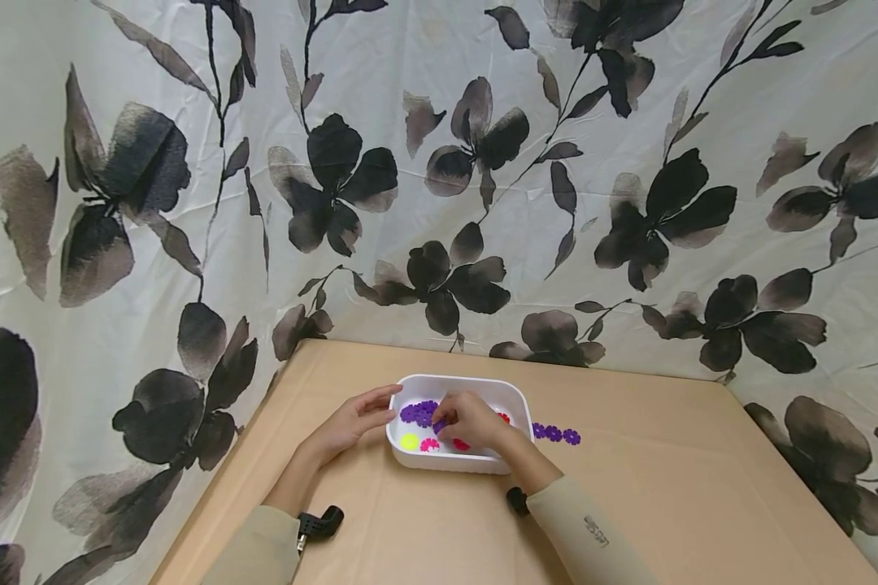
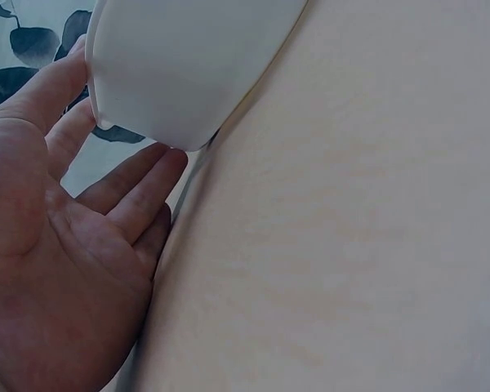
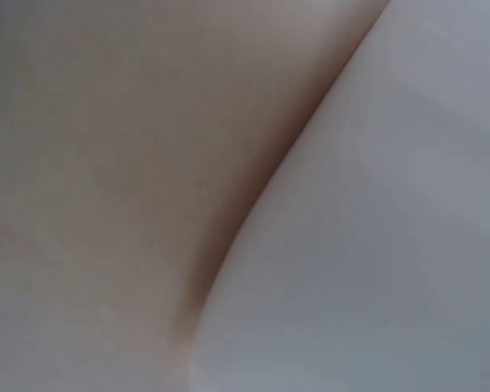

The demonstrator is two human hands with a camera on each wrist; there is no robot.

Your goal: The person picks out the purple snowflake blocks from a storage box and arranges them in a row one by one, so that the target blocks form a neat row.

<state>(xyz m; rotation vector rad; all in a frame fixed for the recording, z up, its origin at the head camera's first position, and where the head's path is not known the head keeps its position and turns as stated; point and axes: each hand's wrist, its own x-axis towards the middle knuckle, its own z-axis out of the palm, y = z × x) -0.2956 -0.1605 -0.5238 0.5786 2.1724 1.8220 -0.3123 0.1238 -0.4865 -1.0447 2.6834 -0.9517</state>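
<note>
In the head view, the left hand (image 1: pixel 354 421) is resting its fingertips against the left end of a white tray (image 1: pixel 446 461), its fingers spread. The right hand (image 1: pixel 471 418) is reaching into the tray from the near right, its fingers bending down to a purple piece (image 1: pixel 439 426); the fingertips are partly hidden, so whether they are pinching it cannot be told. Purple flower-shaped pieces (image 1: pixel 417 412) are lying clustered at the left inside the tray, a yellow piece (image 1: pixel 409 441) and a pink piece (image 1: pixel 429 445) are sitting along the near side, and red pieces (image 1: pixel 461 444) are showing beside the right hand. A purple row (image 1: pixel 552 433) is lying on the table (image 1: pixel 702 487) just right of the tray, and a flowered cloth (image 1: pixel 410 49) is hanging at the far side

In the left wrist view, the fingers are spreading apart, some touching the tray's rim and others reaching towards its underside

In the right wrist view, a blurred tan surface (image 3: pixel 106 163) is filling the left and a whitish surface (image 3: pixel 376 245) the right; the grip cannot be told there
</note>
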